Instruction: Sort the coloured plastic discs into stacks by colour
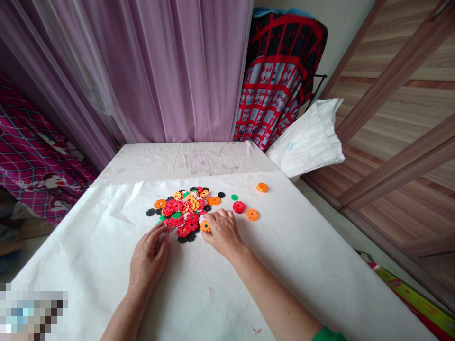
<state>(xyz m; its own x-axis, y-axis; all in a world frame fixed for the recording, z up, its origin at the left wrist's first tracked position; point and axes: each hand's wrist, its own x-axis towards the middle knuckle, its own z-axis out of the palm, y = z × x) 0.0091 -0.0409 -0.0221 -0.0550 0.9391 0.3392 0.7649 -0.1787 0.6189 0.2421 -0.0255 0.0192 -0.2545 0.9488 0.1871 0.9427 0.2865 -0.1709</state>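
A heap of flat, flower-shaped plastic snap discs (185,208) in red, orange, black, green and white lies on the white-covered table. My left hand (147,258) rests at the heap's near left edge, fingertips touching red pieces, with the thumb apart from the curved fingers. On the near right side, my right hand (224,232) has its thumb and fingers curled around the edge of an orange disc (205,226). To the right of the heap lie a red disc stack (238,207), a small green disc (234,197), an orange disc (252,214) and another orange stack (262,187).
The table (213,298) has a creased white cover. A white bag (309,139) stands by its far right corner. Purple curtains (177,71) hang behind, with a red patterned cloth (270,80) beside them. Wooden cabinet doors (401,142) line the right.
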